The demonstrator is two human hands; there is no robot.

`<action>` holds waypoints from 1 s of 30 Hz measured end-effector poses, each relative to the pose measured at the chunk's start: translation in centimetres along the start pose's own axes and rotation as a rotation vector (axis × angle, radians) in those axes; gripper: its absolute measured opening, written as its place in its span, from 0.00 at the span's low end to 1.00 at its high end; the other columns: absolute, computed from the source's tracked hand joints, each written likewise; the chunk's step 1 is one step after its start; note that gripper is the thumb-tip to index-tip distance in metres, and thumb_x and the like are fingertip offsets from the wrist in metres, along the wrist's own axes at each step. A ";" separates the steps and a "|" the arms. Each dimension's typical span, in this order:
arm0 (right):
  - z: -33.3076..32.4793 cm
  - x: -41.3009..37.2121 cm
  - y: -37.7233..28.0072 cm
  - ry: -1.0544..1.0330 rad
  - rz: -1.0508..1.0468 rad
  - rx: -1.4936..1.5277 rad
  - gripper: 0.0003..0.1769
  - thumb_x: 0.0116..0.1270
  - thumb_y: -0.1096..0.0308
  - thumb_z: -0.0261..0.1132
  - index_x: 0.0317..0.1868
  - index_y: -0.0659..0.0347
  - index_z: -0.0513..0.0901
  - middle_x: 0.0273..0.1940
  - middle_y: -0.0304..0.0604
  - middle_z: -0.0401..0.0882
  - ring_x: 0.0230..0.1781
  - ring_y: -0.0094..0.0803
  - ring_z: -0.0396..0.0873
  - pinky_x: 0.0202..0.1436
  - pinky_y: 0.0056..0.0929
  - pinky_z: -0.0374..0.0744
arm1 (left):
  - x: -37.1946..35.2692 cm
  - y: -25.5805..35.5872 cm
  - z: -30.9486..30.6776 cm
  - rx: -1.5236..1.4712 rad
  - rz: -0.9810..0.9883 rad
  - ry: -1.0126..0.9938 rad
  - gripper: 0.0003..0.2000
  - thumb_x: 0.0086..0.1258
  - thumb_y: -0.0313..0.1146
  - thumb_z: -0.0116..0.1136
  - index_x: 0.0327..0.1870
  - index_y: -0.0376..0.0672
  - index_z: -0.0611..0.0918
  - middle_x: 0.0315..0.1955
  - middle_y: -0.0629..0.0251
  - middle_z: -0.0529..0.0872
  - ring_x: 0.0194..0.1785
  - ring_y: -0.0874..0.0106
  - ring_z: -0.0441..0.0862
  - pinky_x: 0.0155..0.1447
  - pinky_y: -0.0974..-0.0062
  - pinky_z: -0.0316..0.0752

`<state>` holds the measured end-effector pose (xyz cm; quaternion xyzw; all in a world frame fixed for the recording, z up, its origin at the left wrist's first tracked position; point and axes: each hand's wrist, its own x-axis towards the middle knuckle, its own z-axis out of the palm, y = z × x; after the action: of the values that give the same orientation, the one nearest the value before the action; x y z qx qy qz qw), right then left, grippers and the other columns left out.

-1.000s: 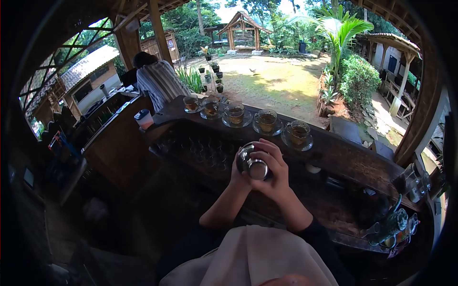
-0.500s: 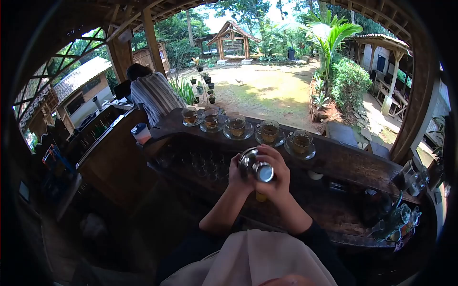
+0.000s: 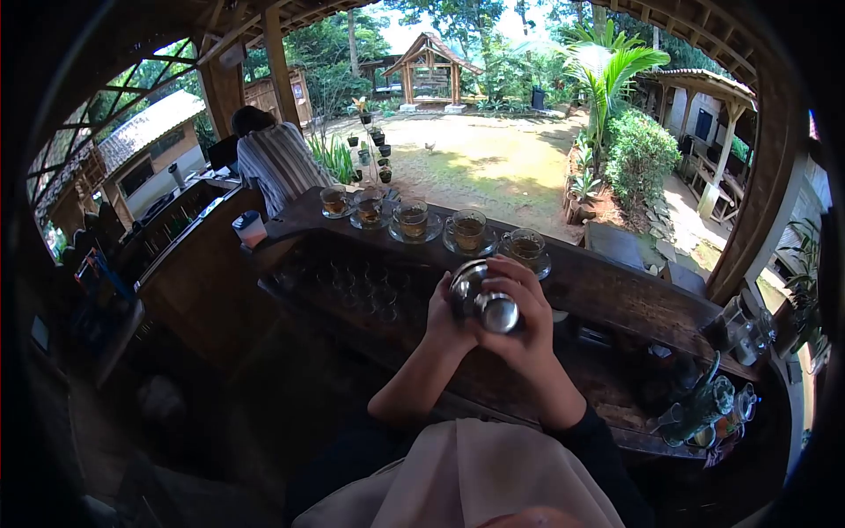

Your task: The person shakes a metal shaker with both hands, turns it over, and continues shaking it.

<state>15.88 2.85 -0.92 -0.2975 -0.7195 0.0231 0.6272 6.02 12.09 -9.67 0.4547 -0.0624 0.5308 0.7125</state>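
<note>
A shiny metal cocktail shaker (image 3: 499, 313) is between my hands over the near side of the wooden counter, tilted so its rounded cap end faces me. My left hand (image 3: 447, 319) wraps round its left side. On the other side, my right hand (image 3: 528, 304) has its fingers curled over the top and right of the body. Just beyond stands a row of several glass cups of amber drink on glass saucers, the closest being a glass cup (image 3: 525, 246) right behind my right fingers. Part of the shaker is hidden by my hands.
Clear empty glasses (image 3: 365, 290) stand on the lower shelf to the left. Glass jars (image 3: 748, 330) and a green patterned vessel (image 3: 704, 409) are at the right. A lidded plastic container (image 3: 250, 231) sits at the counter's left end; a person in a striped shirt (image 3: 277, 167) leans beyond.
The view has swung slightly to the right, so the cups sit further left. The shaker has shifted and tilted a little, and both hands still hold it.
</note>
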 end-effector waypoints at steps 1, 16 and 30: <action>-1.3 -0.1 -2.0 -0.042 -0.218 -0.008 0.21 0.48 0.66 0.74 0.45 0.57 0.82 0.56 0.48 0.76 0.59 0.45 0.73 0.64 0.47 0.67 | 0.2 2.4 2.7 -0.396 -0.222 -0.011 0.31 0.73 0.58 0.35 0.63 0.38 0.68 0.56 0.50 0.76 0.59 0.55 0.75 0.63 0.56 0.71; -5.6 -1.2 -2.8 0.132 -0.311 0.156 0.26 0.45 0.64 0.78 0.46 0.58 0.80 0.57 0.53 0.74 0.59 0.50 0.74 0.63 0.49 0.69 | -0.1 4.1 8.9 -0.720 -0.329 0.028 0.27 0.74 0.50 0.37 0.62 0.36 0.70 0.55 0.46 0.76 0.55 0.56 0.78 0.59 0.56 0.75; -0.4 3.7 -0.5 -0.118 -0.325 -0.006 0.25 0.49 0.59 0.72 0.48 0.59 0.82 0.53 0.49 0.77 0.56 0.49 0.75 0.58 0.45 0.74 | 1.9 4.9 2.0 -0.888 -0.254 0.120 0.26 0.72 0.55 0.39 0.55 0.41 0.74 0.48 0.55 0.81 0.51 0.62 0.81 0.55 0.61 0.79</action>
<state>15.89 4.04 2.67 -0.1774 -0.7938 -0.0635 0.5783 3.60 12.10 -4.59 0.0782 -0.1860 0.3868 0.8998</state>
